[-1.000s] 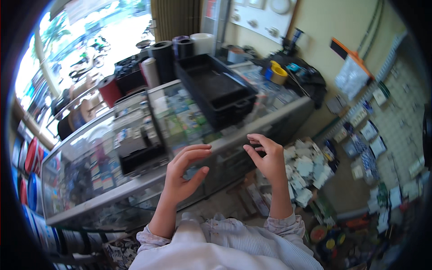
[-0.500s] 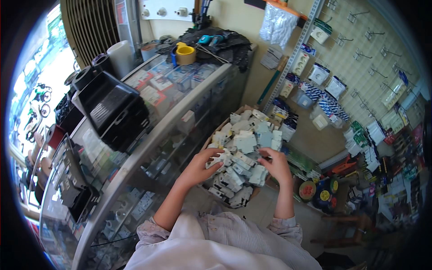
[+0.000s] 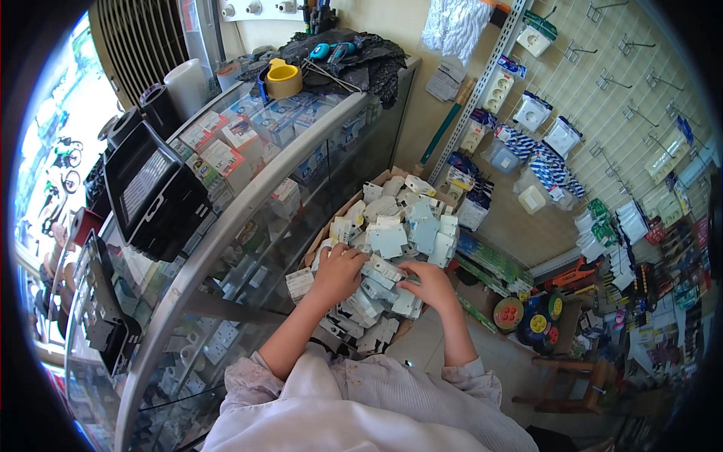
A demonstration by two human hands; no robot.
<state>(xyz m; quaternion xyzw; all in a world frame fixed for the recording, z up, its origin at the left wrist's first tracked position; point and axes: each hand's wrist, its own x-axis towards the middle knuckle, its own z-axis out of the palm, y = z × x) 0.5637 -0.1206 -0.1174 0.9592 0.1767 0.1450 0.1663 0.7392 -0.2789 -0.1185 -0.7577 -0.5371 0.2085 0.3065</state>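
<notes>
Your left hand (image 3: 337, 273) lies palm down on the heap of small white and pale blue electrical parts (image 3: 392, 248), fingers curled loosely over a few of them; whether it has actually closed on one you cannot tell from here. Your right hand (image 3: 431, 285) is beside it, fingers bent into the same heap and touching a white piece, with its grip also hidden. The parts fill an open cardboard box (image 3: 343, 211) on the floor, just beside the curved glass counter (image 3: 248, 203). Judging by how things lie, the sorting has barely begun: the box looks heaped full, and nothing has been set apart nearby. On the counter stand a black tray (image 3: 151, 192) and a roll of yellow tape (image 3: 285, 80).
</notes>
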